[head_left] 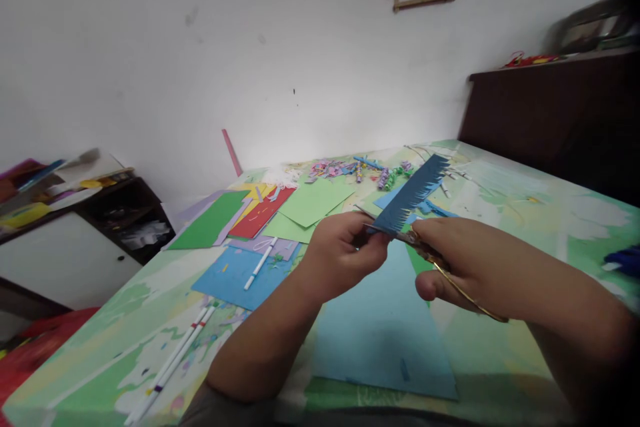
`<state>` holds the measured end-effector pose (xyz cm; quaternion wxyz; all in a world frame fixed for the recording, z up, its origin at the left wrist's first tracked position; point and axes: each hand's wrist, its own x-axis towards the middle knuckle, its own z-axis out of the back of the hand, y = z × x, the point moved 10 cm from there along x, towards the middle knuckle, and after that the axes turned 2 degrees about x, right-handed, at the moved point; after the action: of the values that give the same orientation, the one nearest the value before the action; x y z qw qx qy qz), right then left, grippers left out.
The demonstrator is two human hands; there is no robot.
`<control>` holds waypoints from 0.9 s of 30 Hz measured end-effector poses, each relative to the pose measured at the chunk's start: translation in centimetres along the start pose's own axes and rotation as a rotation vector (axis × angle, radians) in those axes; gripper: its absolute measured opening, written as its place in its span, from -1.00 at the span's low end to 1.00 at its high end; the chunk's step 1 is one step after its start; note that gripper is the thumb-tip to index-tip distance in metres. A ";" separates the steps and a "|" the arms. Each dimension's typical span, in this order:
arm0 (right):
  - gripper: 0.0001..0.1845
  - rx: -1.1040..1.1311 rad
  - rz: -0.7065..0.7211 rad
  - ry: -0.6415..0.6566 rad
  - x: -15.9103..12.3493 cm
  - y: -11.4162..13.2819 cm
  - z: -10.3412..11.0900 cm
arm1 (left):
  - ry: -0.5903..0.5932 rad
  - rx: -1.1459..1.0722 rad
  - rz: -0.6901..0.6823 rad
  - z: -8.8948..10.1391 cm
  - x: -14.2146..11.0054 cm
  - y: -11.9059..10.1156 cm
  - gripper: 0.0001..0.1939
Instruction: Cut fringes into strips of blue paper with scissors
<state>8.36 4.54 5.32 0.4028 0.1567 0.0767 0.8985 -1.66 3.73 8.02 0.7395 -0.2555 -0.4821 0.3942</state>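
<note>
I can read no text, label, brand, number or sign anywhere in my view. At the bottom centre of the frame, the tablecloth shows a patch of pale marks, too faint for me to tell lettering from pattern. Left of centre, the red sheet bears small light flecks that I cannot make out as characters. The white pen just below it and the paired white pens at lower left show coloured bands, but I can make out no wording on their barrels. At upper right, the framed object is too dark and blurred to read.
</note>
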 end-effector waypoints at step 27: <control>-0.59 0.022 0.094 0.022 -0.5 0.7 0.0 | -0.071 -0.053 0.038 1.4 -0.3 -0.2 -0.85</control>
<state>8.17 3.74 5.37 0.3576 0.1546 0.0834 0.9172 -2.91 3.33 8.56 0.7074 -0.2701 -0.5134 0.4038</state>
